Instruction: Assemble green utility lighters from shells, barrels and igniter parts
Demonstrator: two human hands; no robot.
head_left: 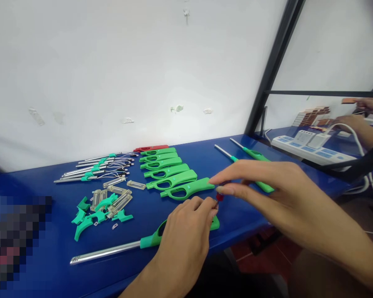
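My left hand (186,238) lies over a green gas lighter (147,241) with a long metal tube, gripping its handle near the table's front edge. Between the thumb and fingertips of my right hand (279,192) is a small screwdriver (219,197) with a red handle. Its shaft points down at the lighter handle beside my left fingertips; the tip is hidden. Behind my hands lies a row of green handle shells (189,189), with a red shell (152,148) at the far end.
Metal tubes with wires (90,169) lie at the back left. Clear plastic tanks (121,203) and green triggers (83,225) are heaped nearer. More green lighters (257,155) lie right. Beyond the black frame (273,62) are a power strip (313,151) and another person's hands (354,124).
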